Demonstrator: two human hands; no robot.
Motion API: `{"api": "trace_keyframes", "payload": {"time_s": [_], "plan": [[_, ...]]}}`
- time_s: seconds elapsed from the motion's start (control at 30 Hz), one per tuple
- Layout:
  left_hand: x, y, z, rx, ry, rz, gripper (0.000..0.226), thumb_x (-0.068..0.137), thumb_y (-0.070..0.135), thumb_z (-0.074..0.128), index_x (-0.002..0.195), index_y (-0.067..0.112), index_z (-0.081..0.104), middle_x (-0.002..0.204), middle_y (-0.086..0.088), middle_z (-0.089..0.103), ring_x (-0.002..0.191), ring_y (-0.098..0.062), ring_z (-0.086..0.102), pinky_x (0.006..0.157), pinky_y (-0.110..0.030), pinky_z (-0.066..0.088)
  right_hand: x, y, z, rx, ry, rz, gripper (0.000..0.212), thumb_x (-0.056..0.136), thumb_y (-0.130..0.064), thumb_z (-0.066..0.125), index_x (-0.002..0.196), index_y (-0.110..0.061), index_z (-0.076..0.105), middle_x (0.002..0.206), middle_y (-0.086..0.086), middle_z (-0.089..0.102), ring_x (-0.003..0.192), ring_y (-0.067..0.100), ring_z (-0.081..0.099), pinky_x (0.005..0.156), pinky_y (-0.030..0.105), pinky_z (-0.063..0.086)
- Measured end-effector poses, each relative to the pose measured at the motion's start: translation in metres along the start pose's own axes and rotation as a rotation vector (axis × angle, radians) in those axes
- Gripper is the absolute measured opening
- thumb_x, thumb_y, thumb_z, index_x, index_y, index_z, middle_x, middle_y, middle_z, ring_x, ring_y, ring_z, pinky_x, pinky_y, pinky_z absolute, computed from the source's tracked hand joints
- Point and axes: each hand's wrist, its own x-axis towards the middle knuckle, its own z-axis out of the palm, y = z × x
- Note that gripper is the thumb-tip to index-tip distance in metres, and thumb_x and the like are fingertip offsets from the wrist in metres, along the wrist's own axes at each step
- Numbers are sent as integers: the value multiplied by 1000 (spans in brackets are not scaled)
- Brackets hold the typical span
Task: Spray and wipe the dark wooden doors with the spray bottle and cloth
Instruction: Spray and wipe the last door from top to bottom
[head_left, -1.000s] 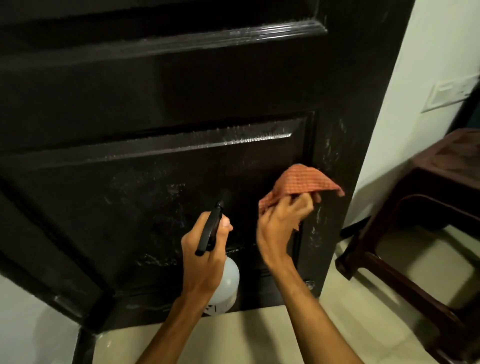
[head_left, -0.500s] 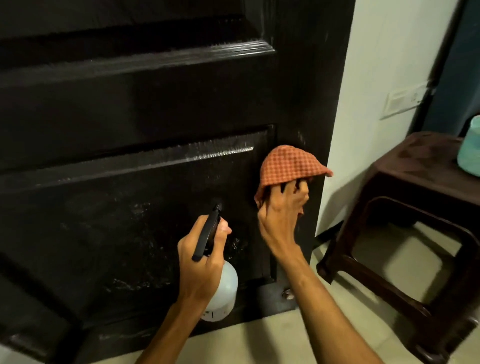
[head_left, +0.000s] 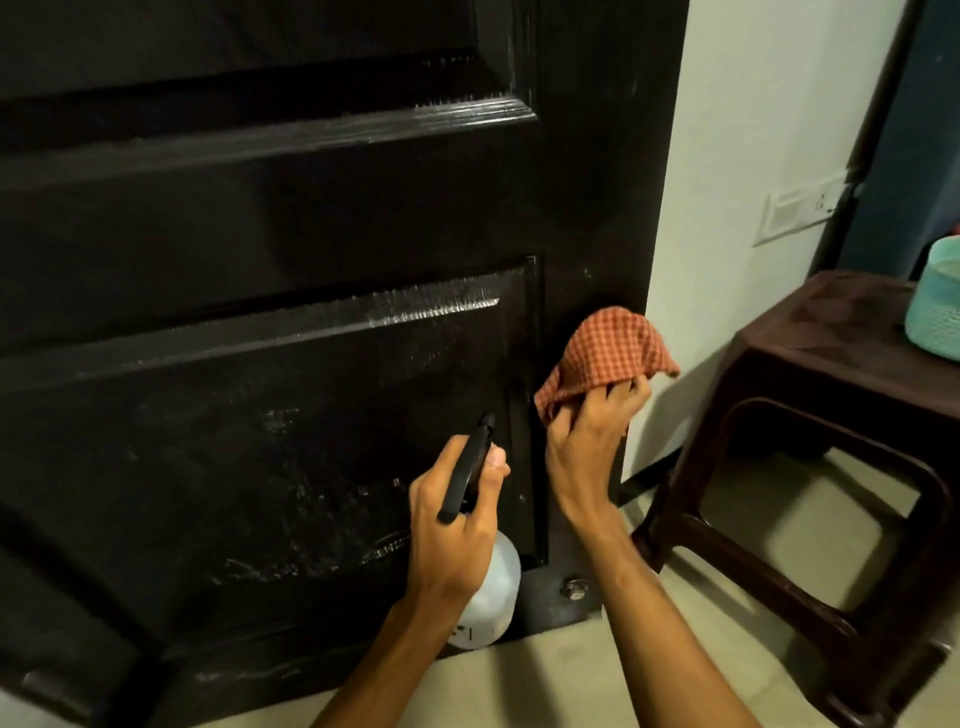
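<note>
Checked cloth and spray bottle held at the lower right of a dark wooden door.

The dark wooden door (head_left: 260, 218) shows pale wet streaks on its lower panel. The right hand (head_left: 587, 441) grips the bunched orange checked cloth (head_left: 608, 348) against the door's right edge. The left hand (head_left: 452, 525) is curled round the spray bottle (head_left: 493, 587), whose black nozzle points at the panel. A dark brown plastic stool (head_left: 810, 374) stands to the right, with a teal container (head_left: 935, 306) on top.
</note>
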Motion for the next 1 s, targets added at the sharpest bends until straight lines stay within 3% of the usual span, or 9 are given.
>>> {"api": "trace_keyframes", "payload": {"time_s": [0.1,0.23,0.43,0.57,0.63,0.73,0.8,0.9,1.0], "plan": [[-1,-3,-17,4,55,-5,29,103,38,55,90,15,68,79,2,69,60,-9,63,62,-21,50,-11,-12,17,-67,-39,-82,36,70,7,59,106,3,54,127,13,35,126,51,36,104,62,39],[-2,-9,-54,58,124,10,24,104,34,54,92,20,68,80,3,69,60,-12,63,60,-26,51,-52,-25,37,-110,-252,-164,33,58,5,58,90,10,59,115,17,34,101,37,35,86,60,43],[-5,-20,-98,96,205,-25,20,104,29,55,94,18,69,86,2,71,61,-13,64,61,-32,52,3,-96,57,-97,-104,-174,21,66,0,56,86,5,59,128,21,38,115,42,34,97,60,31],[-8,-23,-122,122,247,-40,22,104,33,55,92,19,68,79,3,69,58,-12,62,59,-30,50,-69,-86,73,-175,-383,-596,26,64,-13,48,83,-6,64,104,22,51,98,41,49,86,47,32],[-10,-26,-132,120,256,-51,21,104,30,55,91,19,67,78,3,68,58,-14,62,59,-31,50,-62,-89,76,-158,-333,-445,24,66,-8,48,86,-3,61,89,28,57,84,48,56,81,54,40],[-15,-36,-151,125,286,-68,20,104,28,55,91,20,67,78,3,68,59,-15,63,60,-31,51,-40,-133,82,-11,-7,57,41,64,6,54,99,-3,35,119,34,42,107,53,38,97,70,27],[-16,-40,-163,135,303,-76,20,104,30,55,92,20,68,79,3,69,61,-14,64,62,-29,51,-59,-147,93,11,-1,-175,42,60,2,55,99,1,40,118,19,34,110,44,33,103,58,23],[-15,-43,-185,141,345,-68,24,104,34,54,94,17,68,80,4,69,60,-11,63,62,-27,50,-108,-145,110,-128,-398,-612,42,62,-12,61,104,-9,56,114,16,42,107,39,44,94,49,30],[-18,-47,-205,154,394,-78,23,104,30,55,94,14,68,84,5,71,62,-10,64,65,-27,51,-85,-167,112,-135,-405,-511,41,68,-14,46,108,-11,57,102,23,61,101,40,54,91,49,29]]}}
